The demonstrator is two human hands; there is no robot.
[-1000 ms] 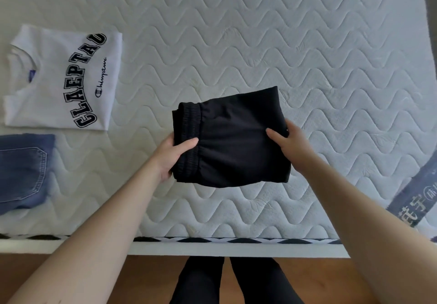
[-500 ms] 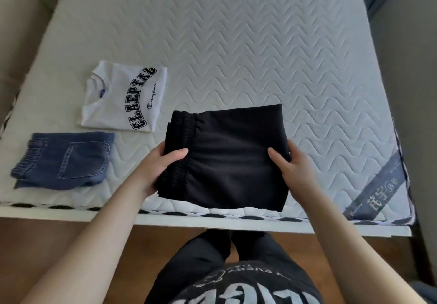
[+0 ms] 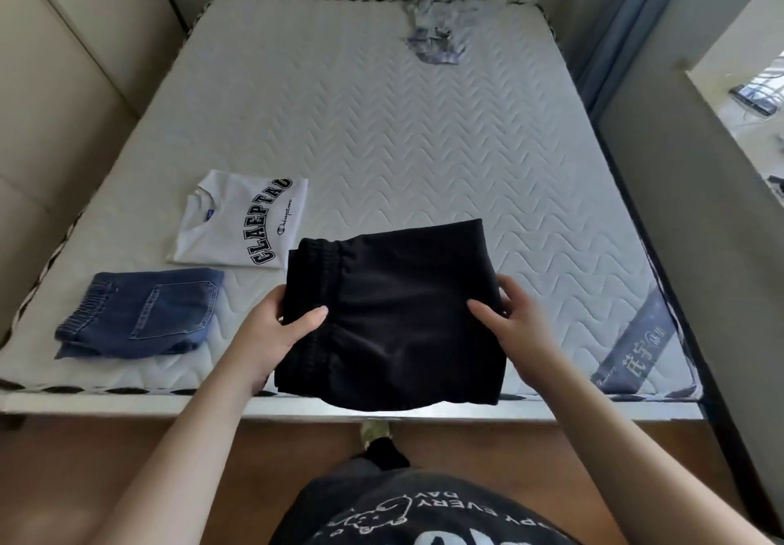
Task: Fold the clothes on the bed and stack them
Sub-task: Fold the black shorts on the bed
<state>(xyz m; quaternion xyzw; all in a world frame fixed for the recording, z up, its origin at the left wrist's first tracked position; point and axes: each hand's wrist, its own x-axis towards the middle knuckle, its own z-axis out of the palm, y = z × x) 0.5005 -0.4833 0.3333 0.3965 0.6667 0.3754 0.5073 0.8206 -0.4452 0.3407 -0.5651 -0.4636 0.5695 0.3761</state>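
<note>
Lower centre of frame: both hands are gripping a folded black fabric garment with an elastic waistband (image 3: 394, 319), left hand (image 3: 271, 332) clamping the waistband side, right hand (image 3: 509, 324) pinching the opposite edge, probably to keep the layers from slipping apart. It's hanging over the white quilted bed (image 3: 382, 120) near edge. Folded white lettered T-shirt (image 3: 242, 218) and folded blue denim piece (image 3: 140, 315) are lying apart at left, so no stack yet. Crumpled grey-blue patterned garment (image 3: 437, 39) is waiting unfolded, top centre.
</note>
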